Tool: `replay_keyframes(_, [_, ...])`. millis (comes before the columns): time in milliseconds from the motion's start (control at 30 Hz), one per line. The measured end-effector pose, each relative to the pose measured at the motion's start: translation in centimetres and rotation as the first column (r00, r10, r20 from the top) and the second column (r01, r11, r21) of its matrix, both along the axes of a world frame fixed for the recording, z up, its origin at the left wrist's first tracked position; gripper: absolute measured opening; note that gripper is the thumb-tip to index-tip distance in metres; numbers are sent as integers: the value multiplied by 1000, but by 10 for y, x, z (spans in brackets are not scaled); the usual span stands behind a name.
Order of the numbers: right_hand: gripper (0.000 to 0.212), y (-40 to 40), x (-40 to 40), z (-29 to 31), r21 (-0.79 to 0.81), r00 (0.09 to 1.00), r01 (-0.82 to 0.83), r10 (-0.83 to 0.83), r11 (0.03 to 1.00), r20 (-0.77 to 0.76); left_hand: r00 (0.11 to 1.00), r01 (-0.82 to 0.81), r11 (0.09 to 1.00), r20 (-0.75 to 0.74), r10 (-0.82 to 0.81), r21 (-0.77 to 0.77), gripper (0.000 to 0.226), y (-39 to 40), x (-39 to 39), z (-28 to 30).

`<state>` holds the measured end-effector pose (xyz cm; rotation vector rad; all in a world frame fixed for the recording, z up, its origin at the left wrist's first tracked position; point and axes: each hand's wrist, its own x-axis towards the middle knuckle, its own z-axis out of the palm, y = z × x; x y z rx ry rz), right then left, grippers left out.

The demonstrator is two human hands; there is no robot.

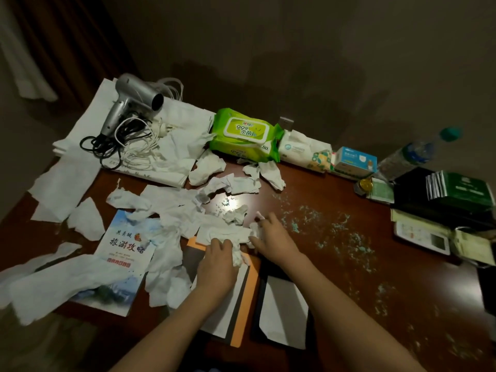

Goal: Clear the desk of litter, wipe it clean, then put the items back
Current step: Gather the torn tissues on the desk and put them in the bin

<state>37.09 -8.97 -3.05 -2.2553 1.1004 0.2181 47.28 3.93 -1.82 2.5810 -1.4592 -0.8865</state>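
head view, dark wooden desk (335, 264). left hand (214, 261): fingers curled round a wad of crumpled white tissue (239, 257), gripped over an orange-edged folder (248, 296). right hand (271, 237): fingers curled on another clump of tissue (255, 232), pinching it at the near edge of the tissue litter (182, 210) strewn across desk centre and left. blue-green crumbs (322, 221) scattered over the right half of the desk surface.

left near edge: travel booklet (120, 245), cover printed "旅游攻略", partly under tissue sheets. beside the folder: black folder with white sheet (281, 307).

far left: silver hair dryer (134, 100) lying on white paper sheets (88, 122), black cord (104, 146) and white cable (139, 146) tangled beside it.

far centre: green wet-wipes pack (244, 135), lid label reading "999" with "杀菌", "80" at the lower corner. touching it on the right: white tissue pack (303, 151), writing too small to read. next along: blue-and-white box (354, 161), text illegible. clear water bottle (410, 154) with teal cap, tilted. small gold-lidded jar (363, 185) near it.

right edge: stack of dark green sachets (464, 191) on a black tray (413, 194), print unreadable; white card items below it.
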Motion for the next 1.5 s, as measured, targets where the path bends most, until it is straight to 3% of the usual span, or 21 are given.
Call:
replay_keyframes(100, [38, 6, 9, -7, -29, 994, -90, 88, 995, -64, 998, -19, 1000, -54, 18, -12, 40, 4, 3, -4])
replay_keyframes(267, [16, 10, 9, -10, 40, 995, 4, 0, 999, -97, 991, 64, 998, -116, -64, -3, 50, 9, 5, -10])
replay_keyframes(367, [5, 9, 1, -8, 69, 993, 116, -114, 991, -32, 985, 127, 991, -125, -122, 31, 42, 9, 0, -12])
replay_keyframes(500, [18, 7, -17, 7, 49, 931, 350, -353, 935, 95, 987, 74, 997, -141, -78, -38, 26, 7, -3, -9])
replay_keyframes(667, [26, 11, -34, 21, 161, 862, 453, -477, 877, 170, 961, -106, 975, -270, 50, -195, 3, 2, -3, -2])
replay_keyframes(733, [30, 12, -35, 23, 168, 855, 460, -486, 872, 182, 946, -129, 969, -318, 57, -212, 8, -1, -3, 2])
replay_keyframes(800, [37, 14, -34, 22, 164, 846, 471, -497, 867, 194, 935, -163, 961, -345, 78, -224, 29, -6, -1, 5])
replay_keyframes(900, [27, 18, -30, 23, 170, 833, 488, -515, 856, 199, 946, -199, 947, -302, 119, -252, 52, -14, 9, 8])
replay_keyframes(967, [16, 20, -28, 23, 164, 845, 474, -499, 865, 192, 965, -197, 952, -216, 147, -233, 48, -20, 16, 6])
replay_keyframes(1100, [15, 26, -26, 17, 159, 855, 452, -477, 878, 203, 984, -166, 979, 43, 172, -116, 49, -28, 20, -6])
replay_keyframes(1200, [13, 32, -26, 17, 160, 871, 430, -455, 888, 185, 979, -147, 988, 133, 152, -44, 60, -31, 15, -18])
replay_keyframes(1300, [15, 37, -30, 16, 164, 876, 420, -446, 893, 182, 973, -103, 995, 207, 98, 13, 47, -34, 13, -26])
replay_keyframes(1400, [18, 38, -36, 15, 171, 872, 438, -464, 882, 157, 980, -89, 996, 176, 88, -3, 37, -38, 18, -29])
replay_keyframes(1500, [20, 38, -40, 19, 180, 871, 449, -474, 875, 129, 994, -108, 992, -21, 107, -65, 38, -41, 23, -28])
